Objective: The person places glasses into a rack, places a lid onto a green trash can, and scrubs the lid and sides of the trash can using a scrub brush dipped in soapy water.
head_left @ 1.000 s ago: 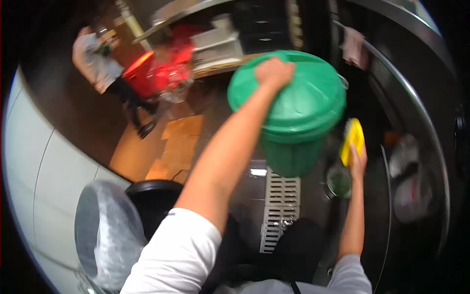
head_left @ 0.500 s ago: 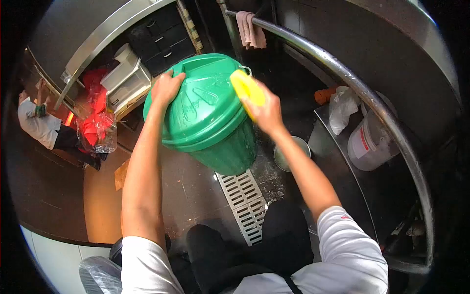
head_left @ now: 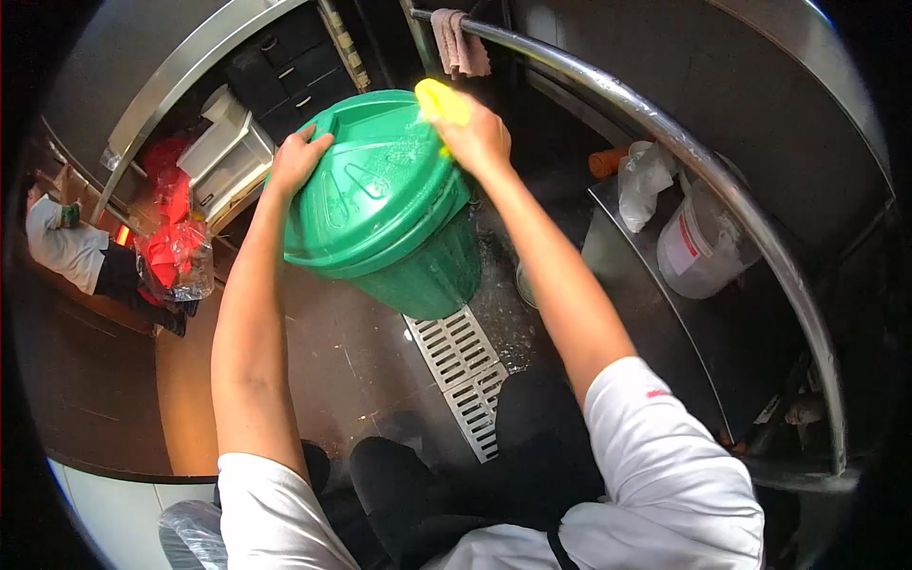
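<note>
Two bare hands are at the green bin [head_left: 427, 275], one on each side of its lid [head_left: 366, 195]. The left hand [head_left: 296, 163] rests on the lid's left part, fingers bent; whether they close on anything there, I cannot tell. The right hand [head_left: 475, 138] holds a yellow scrubber [head_left: 443, 103] against the lid's far right edge. A second ago that scrubber was apart from the bin, out to the right; now it meets the lid, where whitish suds lie, so the scrubbing appears to be under way.

At far left, another person [head_left: 66, 249] is beyond the red plastic [head_left: 173, 249], with a white drawer box [head_left: 226, 161] next along. The bin stands on the dark floor [head_left: 318, 332], its base at the upper end of a slotted drain grate [head_left: 456, 347]. A pinkish cloth [head_left: 460, 43] hangs over a curved metal rail [head_left: 655, 116]. At right, below the rail, are an orange object [head_left: 606, 162], a clear bag [head_left: 641, 188] and a whitish bucket [head_left: 698, 249] with a label.
</note>
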`<state>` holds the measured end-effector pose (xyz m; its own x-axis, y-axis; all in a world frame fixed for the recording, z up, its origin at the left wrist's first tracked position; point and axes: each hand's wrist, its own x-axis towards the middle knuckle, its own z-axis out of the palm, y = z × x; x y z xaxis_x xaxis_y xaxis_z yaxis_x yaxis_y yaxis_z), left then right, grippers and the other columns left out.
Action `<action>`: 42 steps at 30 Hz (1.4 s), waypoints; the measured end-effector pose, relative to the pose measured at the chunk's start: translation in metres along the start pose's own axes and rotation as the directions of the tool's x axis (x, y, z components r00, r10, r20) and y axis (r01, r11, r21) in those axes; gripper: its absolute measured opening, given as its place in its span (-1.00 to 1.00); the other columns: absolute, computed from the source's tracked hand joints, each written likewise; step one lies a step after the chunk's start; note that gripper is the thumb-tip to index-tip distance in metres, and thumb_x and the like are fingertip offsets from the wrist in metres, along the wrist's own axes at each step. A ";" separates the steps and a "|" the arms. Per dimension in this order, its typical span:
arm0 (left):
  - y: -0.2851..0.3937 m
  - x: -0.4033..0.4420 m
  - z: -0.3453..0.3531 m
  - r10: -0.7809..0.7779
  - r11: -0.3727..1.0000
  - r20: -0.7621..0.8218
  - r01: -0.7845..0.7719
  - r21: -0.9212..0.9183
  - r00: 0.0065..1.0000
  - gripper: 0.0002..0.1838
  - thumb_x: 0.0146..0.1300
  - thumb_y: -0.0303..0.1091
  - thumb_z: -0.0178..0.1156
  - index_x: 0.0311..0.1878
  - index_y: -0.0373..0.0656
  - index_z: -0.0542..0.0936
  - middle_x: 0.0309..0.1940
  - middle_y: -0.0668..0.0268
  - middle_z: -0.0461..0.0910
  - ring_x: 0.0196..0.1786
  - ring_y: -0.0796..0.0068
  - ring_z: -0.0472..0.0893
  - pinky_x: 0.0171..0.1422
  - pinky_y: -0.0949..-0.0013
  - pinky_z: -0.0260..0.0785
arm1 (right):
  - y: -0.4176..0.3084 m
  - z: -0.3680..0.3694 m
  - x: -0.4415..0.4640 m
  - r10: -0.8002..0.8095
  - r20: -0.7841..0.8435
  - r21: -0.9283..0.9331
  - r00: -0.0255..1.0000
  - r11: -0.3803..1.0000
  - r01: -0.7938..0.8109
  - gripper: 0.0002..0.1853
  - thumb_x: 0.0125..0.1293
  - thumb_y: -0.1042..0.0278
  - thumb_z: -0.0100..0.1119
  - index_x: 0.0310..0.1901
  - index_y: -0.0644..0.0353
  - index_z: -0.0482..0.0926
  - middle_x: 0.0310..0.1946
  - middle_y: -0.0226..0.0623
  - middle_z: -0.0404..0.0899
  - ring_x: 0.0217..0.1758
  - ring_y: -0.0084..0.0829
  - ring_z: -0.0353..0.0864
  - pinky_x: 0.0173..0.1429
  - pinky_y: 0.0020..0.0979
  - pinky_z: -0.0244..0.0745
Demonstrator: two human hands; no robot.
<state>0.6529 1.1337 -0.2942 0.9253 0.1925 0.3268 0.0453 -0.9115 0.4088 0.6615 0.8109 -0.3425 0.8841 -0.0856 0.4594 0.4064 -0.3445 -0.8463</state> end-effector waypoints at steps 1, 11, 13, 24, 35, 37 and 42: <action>0.003 -0.005 -0.002 0.003 0.998 0.045 0.000 -0.055 0.999 -0.16 0.14 0.10 0.21 0.38 -0.34 0.50 0.02 -0.08 0.71 0.05 0.11 0.73 0.27 0.22 0.47 | 0.012 -0.001 0.007 -0.043 0.028 0.022 0.999 0.999 0.043 -0.35 0.04 -0.04 0.53 0.21 -0.08 0.67 -0.08 -0.13 0.76 -0.01 -0.09 0.76 0.08 -0.13 0.62; 0.052 -0.031 -0.019 0.016 0.952 0.153 -0.062 0.299 0.988 -0.15 0.21 0.18 0.19 0.43 -0.25 0.46 0.25 -0.06 0.60 0.29 0.02 0.60 0.40 0.11 0.38 | -0.039 -0.045 -0.094 -0.317 0.014 -0.016 0.948 0.948 0.317 -0.40 0.00 0.26 0.47 0.18 0.08 0.66 -0.11 -0.09 0.73 -0.05 -0.07 0.73 0.07 -0.14 0.63; 0.064 -0.035 -0.003 -0.093 0.954 0.085 0.064 0.292 0.992 -0.12 0.23 0.30 0.15 0.43 -0.21 0.46 0.34 -0.05 0.52 0.42 -0.04 0.48 0.49 0.06 0.27 | -0.053 -0.026 -0.150 -0.482 -0.039 -0.015 0.875 0.876 0.482 -0.41 0.00 0.38 0.38 0.18 0.17 0.64 -0.14 -0.05 0.68 -0.09 -0.01 0.70 0.03 -0.11 0.63; 0.046 -0.036 -0.012 0.022 0.995 0.065 -0.028 0.095 0.998 -0.25 0.20 0.18 0.28 0.33 -0.15 0.58 0.17 -0.03 0.66 0.27 0.00 0.62 0.34 0.07 0.40 | -0.024 -0.032 -0.144 -0.485 -0.192 -0.012 0.853 0.870 0.492 -0.51 0.18 0.06 0.51 0.03 0.20 0.63 -0.26 0.06 0.73 -0.19 -0.01 0.78 -0.11 -0.08 0.67; 0.048 -0.048 -0.010 -0.010 0.993 -0.005 0.010 0.116 1.000 -0.28 0.37 0.33 0.01 0.28 -0.07 0.62 0.19 -0.04 0.64 0.32 -0.03 0.57 0.43 0.00 0.32 | -0.055 -0.048 -0.086 -0.418 0.252 -0.239 0.873 0.847 0.474 -0.51 0.06 -0.12 0.53 -0.09 0.04 0.72 -0.25 -0.03 0.75 -0.19 -0.04 0.77 -0.05 -0.08 0.66; 0.054 -0.048 -0.015 -0.017 0.996 -0.020 0.019 0.089 1.000 -0.35 0.50 0.25 -0.19 0.20 -0.03 0.67 0.15 -0.06 0.65 0.30 -0.09 0.56 0.41 -0.04 0.32 | -0.068 -0.039 -0.039 -0.422 0.336 -0.430 0.842 0.726 0.536 -0.49 0.03 -0.19 0.49 -0.14 0.06 0.73 -0.35 -0.10 0.73 -0.26 -0.06 0.76 -0.14 -0.09 0.65; 0.023 -0.031 -0.016 0.050 0.999 0.051 -0.050 0.013 0.997 -0.42 0.49 0.13 -0.10 0.15 -0.13 0.69 0.09 -0.08 0.67 0.23 -0.11 0.60 0.35 -0.01 0.37 | -0.093 0.034 -0.013 -0.429 0.569 -0.415 0.702 0.587 0.695 -0.63 0.15 0.04 0.32 -0.09 0.07 0.74 -0.29 -0.04 0.74 -0.19 -0.02 0.76 -0.07 -0.02 0.63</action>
<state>0.6195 1.1130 -0.2813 0.9443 0.1283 0.3029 0.0036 -0.9248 0.3804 0.6198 0.8759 -0.2794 0.5773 0.6197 0.5317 0.7576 -0.6495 -0.0656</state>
